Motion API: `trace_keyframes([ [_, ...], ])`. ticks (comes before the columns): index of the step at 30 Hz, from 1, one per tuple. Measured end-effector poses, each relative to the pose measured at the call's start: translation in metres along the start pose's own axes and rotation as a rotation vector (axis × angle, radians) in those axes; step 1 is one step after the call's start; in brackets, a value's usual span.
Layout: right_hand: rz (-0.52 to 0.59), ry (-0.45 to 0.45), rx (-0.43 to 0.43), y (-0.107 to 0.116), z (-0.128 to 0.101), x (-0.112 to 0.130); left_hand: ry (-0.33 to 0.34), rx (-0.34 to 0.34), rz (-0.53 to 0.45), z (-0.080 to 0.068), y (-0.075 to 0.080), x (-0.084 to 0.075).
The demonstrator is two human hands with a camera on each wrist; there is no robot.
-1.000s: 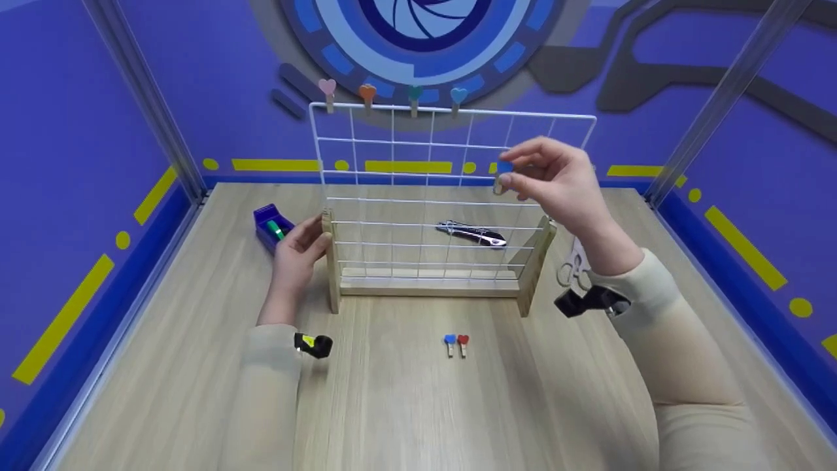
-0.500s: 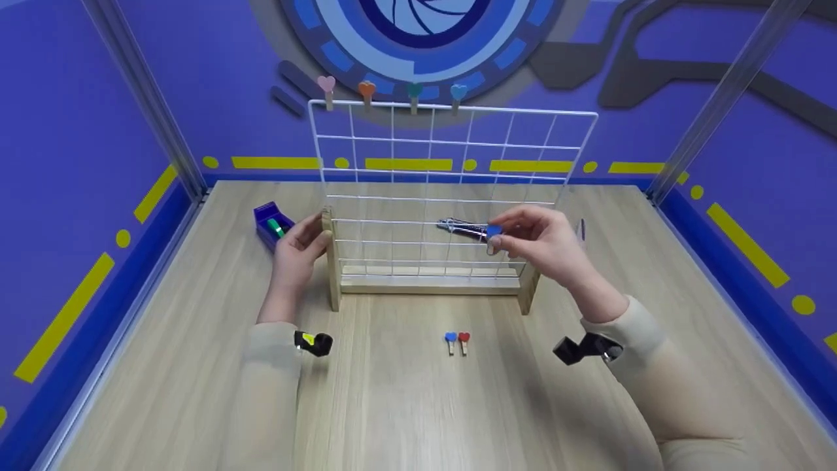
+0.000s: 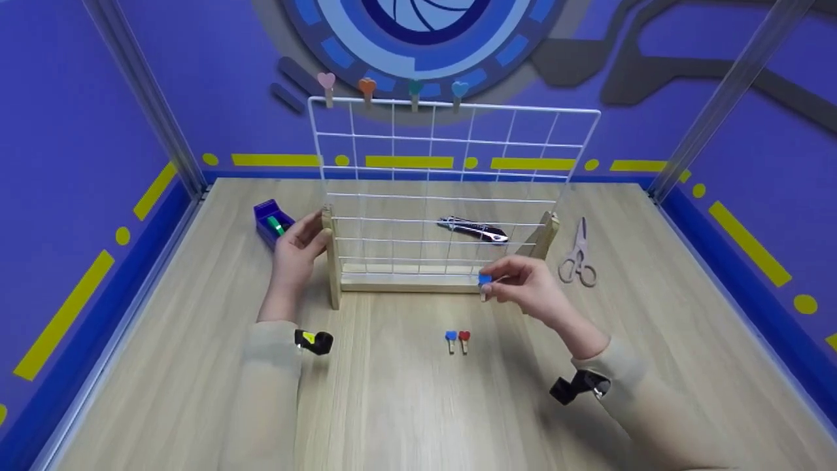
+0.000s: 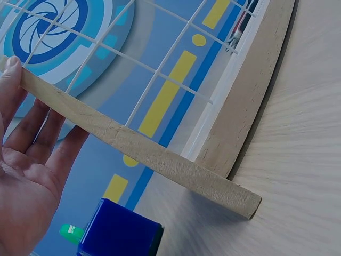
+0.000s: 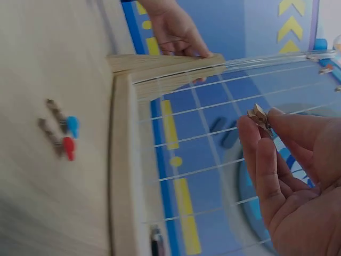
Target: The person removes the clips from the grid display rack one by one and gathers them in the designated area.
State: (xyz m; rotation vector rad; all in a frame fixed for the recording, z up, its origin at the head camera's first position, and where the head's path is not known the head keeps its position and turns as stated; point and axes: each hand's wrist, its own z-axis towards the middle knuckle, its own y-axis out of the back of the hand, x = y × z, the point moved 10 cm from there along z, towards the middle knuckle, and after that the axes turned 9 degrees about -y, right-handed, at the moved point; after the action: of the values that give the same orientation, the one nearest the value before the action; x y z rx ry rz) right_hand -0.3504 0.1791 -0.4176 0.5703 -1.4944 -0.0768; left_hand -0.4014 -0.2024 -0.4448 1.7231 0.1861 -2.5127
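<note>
A white wire grid rack [image 3: 451, 170] stands on a wooden base [image 3: 405, 284] in the middle of the table. My left hand [image 3: 307, 241] rests with straight fingers against the rack's left wooden post [image 3: 332, 261]; the left wrist view shows the palm [image 4: 26, 160] behind that post [image 4: 138, 149]. My right hand [image 3: 498, 282] pinches a blue heart clothespin [image 3: 484, 281] low in front of the base's right end, and its wooden end [image 5: 260, 114] shows between thumb and fingers. A blue peg [image 3: 450, 339] and a red peg [image 3: 463, 339] lie on the table.
Pink [image 3: 326, 84], orange [image 3: 367, 87], teal [image 3: 414, 88] and blue [image 3: 460, 90] heart pegs sit on the rack's top wire. A utility knife [image 3: 472, 229] lies behind the grid, scissors [image 3: 578, 258] to its right, a blue box [image 3: 270, 221] holding a green item at left.
My right hand has come down from near the rack's top right to just above the table in front of the base, still pinching the blue peg. The left hand stayed at the post.
</note>
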Motion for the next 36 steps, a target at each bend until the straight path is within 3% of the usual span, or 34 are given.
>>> trace_keyframes([
  [7,0.044,-0.108,0.052,-0.021,-0.004,-0.048,-0.005,-0.010,-0.010,0.000,0.000,-0.001],
  [12,0.003,-0.143,0.049,-0.031,-0.009,-0.073,-0.002,0.003,0.000,-0.001,0.000,-0.002],
  [17,-0.077,-0.139,0.031,-0.038,-0.011,-0.084,0.006,0.024,0.017,-0.001,0.000,0.000],
  [24,-0.120,-0.224,0.066,-0.048,-0.013,-0.100,0.009,0.019,0.000,0.000,0.001,0.002],
  [36,-0.230,-0.275,0.013,-0.048,-0.012,-0.105,-0.010,-0.016,-0.006,0.002,0.001,0.002],
])
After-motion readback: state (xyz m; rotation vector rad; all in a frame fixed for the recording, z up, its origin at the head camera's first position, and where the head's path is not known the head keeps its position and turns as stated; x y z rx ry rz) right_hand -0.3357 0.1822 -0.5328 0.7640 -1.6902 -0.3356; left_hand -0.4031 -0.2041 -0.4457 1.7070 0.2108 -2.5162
